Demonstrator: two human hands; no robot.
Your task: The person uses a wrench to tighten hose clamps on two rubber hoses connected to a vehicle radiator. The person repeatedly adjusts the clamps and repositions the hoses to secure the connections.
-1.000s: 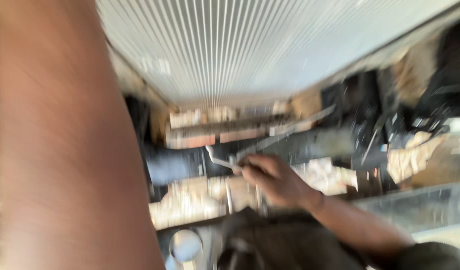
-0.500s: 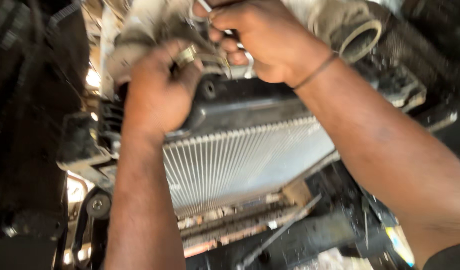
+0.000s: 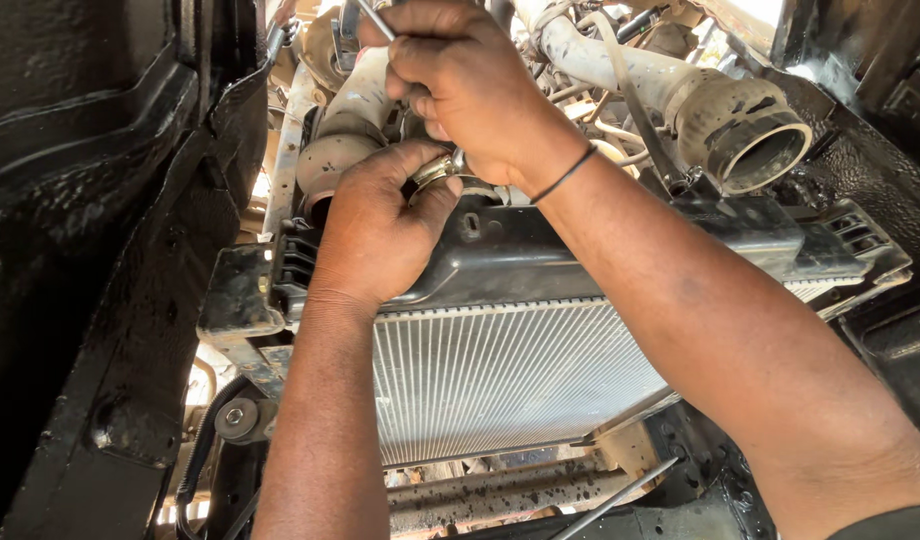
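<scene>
a shiny round metal hose clamp [image 3: 435, 172] sits at the top edge of the black plastic radiator tank [image 3: 580, 255], just where the two hands meet; only a curved strip of its band shows, bright against the grime. the left hand [image 3: 375, 225] comes up from below, knuckles toward the camera, its fingers curled and pinched on the clamp. the right hand [image 3: 465, 85] reaches in from the right, wrist ringed by a thin black band [image 3: 563, 175], and is fisted tight round a slim metal tool shaft [image 3: 372, 18] that sticks up and left. below the tank spread the silver ribbed radiator fins [image 3: 500, 375]. to the right a dusty grey rubber hose [image 3: 740, 125] ends in an open mouth.
</scene>
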